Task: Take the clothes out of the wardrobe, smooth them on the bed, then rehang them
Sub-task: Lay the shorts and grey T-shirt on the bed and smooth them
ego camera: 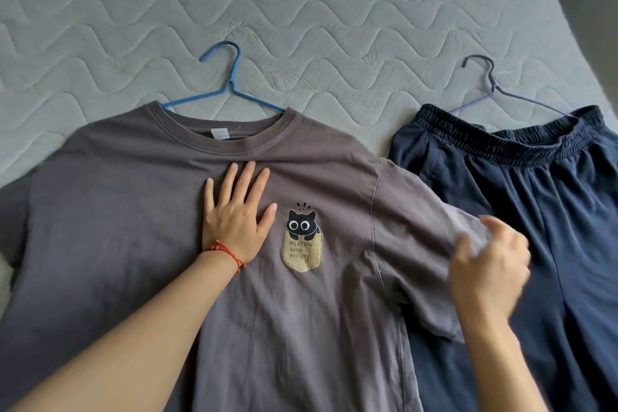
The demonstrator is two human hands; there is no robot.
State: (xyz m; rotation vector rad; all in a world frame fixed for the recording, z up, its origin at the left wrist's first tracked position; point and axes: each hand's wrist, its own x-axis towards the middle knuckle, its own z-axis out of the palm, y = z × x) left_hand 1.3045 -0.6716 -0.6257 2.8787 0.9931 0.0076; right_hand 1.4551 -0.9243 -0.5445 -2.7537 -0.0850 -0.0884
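We see a grey T-shirt (pixel 140 211) spread front-up on the bed's quilted mattress (pixel 301 10), and we take its cat-in-pocket print (pixel 302 239) as our landmark. Just left of the print, the left hand (pixel 234 211) lies flat on the chest of the shirt, fingers straight and slightly spread, pointing toward the collar, palm pressing the cloth and gripping nothing. A red cord bracelet (pixel 227 252) circles that wrist, below and left of the print. To the right of the print, past the shoulder seam, the right hand (pixel 488 261) has its fingers curled round the hem of the shirt's sleeve (pixel 421 221) and lifts that edge a little off what lies beneath; the hand is blurred, so we cannot tell exactly how the fingers lie.

Above the print, beyond the collar, a blue wire hanger (pixel 230 84) rests on the mattress with its shoulders tucked inside the neck opening and its hook pointing away from us. Farther right of the print, beyond the lifted sleeve, dark navy shorts (pixel 541 197) with an elastic waistband lie on the bed, the waistband toward the far side. The sleeve overlaps their near left edge. A purple-grey wire hanger (pixel 485 77) sits up and to the right of the print, its shoulders running into the waistband of the shorts.
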